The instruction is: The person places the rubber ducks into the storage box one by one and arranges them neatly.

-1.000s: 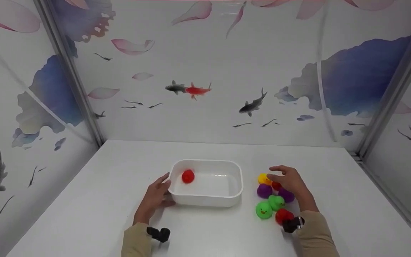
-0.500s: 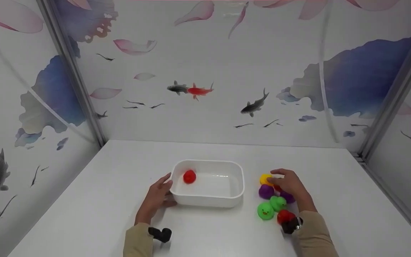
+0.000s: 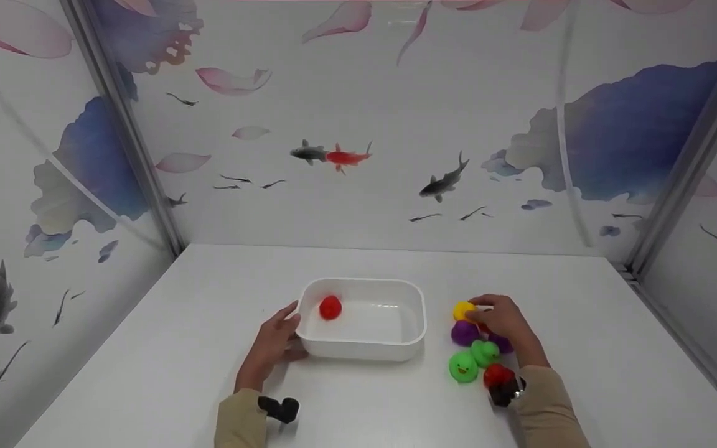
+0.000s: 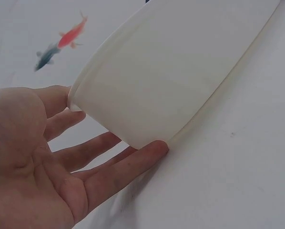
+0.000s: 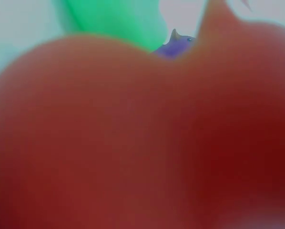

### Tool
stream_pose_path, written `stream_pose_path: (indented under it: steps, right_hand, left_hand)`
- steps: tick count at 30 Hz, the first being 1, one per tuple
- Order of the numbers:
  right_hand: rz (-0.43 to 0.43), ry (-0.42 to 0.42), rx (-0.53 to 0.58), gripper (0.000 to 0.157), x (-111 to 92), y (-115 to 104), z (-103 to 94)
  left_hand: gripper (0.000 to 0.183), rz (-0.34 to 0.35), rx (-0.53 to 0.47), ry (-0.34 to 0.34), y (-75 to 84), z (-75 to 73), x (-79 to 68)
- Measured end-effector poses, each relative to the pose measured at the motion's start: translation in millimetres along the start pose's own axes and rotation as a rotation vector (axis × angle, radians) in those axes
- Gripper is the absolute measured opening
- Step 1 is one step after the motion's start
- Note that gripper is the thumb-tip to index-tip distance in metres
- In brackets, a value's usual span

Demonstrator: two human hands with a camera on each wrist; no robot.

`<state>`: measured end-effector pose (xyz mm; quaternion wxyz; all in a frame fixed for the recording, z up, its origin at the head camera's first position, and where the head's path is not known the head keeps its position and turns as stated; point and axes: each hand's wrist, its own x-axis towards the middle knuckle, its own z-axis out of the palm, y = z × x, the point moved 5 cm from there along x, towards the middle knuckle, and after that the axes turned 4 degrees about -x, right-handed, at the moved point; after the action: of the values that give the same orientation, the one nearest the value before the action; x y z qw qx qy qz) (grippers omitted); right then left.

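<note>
In the head view my left hand [image 3: 271,342] rests against the left end of a white plastic tub [image 3: 365,350]. Its fingers lie fairly straight along the tub's rim and lower edge in the left wrist view. A red rubber duck [image 3: 330,307] lies inside the tub. To the right, my right hand [image 3: 503,318] pinches a yellow rubber duck [image 3: 463,311] between thumb and fingers. That duck still sits among the others. Below the hand are a purple duck [image 3: 465,333] and two green ducks [image 3: 463,367]. Another red duck [image 5: 109,129] fills the right wrist view, hiding the hand there.
A second purple duck [image 3: 500,343] and a bit of red show partly under my right hand. The white table [image 3: 209,286] stands between printed walls with metal corner posts [image 3: 128,130]. Black wrist cameras [image 3: 281,409] sit at both sleeves.
My right hand has come down a little, and its thumb and fingers have closed in on the yellow duck. The left hand and tub stay in place.
</note>
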<state>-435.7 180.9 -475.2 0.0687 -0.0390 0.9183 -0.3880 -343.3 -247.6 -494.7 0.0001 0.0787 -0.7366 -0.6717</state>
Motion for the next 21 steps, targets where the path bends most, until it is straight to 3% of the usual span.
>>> stream_pose_path:
  steps: [13,21]
  right_hand:
    - [0.038,0.025,0.034,0.050,-4.4,-23.8,-14.6]
    - [0.017,0.039,0.045,0.049,-8.2,-44.9,-17.7]
  left_hand:
    - [0.056,-0.012,-0.002,0.002,-0.8,0.0,-0.5]
    - [0.056,-0.019,-0.013,0.002,-0.3,-0.5,0.1]
